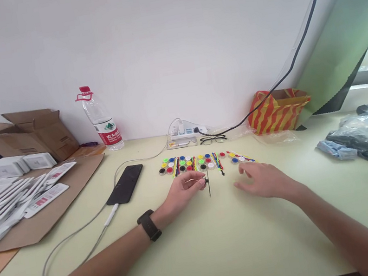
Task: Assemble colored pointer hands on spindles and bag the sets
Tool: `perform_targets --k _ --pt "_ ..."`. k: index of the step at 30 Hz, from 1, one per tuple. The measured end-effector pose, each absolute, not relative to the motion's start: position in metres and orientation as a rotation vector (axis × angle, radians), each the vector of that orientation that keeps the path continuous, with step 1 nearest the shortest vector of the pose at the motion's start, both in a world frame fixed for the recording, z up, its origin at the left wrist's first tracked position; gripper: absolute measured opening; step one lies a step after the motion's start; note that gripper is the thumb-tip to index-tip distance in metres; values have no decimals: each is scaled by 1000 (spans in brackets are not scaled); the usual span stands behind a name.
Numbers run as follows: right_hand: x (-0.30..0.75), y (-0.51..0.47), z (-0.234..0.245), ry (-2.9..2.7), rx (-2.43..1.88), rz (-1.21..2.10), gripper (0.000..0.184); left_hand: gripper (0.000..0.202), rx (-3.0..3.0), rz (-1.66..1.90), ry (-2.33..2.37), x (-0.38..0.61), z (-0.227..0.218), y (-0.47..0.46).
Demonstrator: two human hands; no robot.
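Between the thumb and fingers of my left hand [187, 188] is a small black propeller-like piece [207, 181], its thin blade pointing up and down above the table. My right hand [261, 179] is to the right of it, thumb and fingers apart, with nothing visible in it. Beyond my hands lie rows of small round discs with coloured centres [182, 162] and clear rims. Thin coloured strips [217, 163] lie in bunches between the discs. A smaller group of discs [235, 160] and strips lies just behind my right hand.
A phone [124, 184] with a charging cable lies to the left, near a cardboard box [39, 138], white tags [7, 200] and a water bottle [105, 123]. At the back are a power strip [186, 129], glasses [213, 139] and a striped bag [280, 110]. Plastic packets [357, 139] lie right.
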State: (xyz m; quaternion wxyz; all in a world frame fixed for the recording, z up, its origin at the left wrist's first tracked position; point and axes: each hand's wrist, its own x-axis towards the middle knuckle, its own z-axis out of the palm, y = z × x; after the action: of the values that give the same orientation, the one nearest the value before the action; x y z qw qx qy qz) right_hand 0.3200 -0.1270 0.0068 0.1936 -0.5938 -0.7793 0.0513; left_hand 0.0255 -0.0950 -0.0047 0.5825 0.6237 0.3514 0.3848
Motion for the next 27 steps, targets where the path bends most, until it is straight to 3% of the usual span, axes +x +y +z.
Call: perform_targets --k 5,13,17,21,27 --pt "324 -127 10 -2373 -1521 561 16 35 1412 949 820 28 0 -96" --pt "279 -129 -5 -2314 -1233 386 15 32 1435 1095 775 29 3 -98" --pt "277 -132 4 -2125 -1183 251 29 29 1474 1126 743 28 7 -103" --pt "275 -139 14 -1893 -1136 476 38 29 1480 1099 690 29 11 -108" --pt "260 -149 9 -1804 -1052 633 72 28 1481 1040 665 31 10 -109"
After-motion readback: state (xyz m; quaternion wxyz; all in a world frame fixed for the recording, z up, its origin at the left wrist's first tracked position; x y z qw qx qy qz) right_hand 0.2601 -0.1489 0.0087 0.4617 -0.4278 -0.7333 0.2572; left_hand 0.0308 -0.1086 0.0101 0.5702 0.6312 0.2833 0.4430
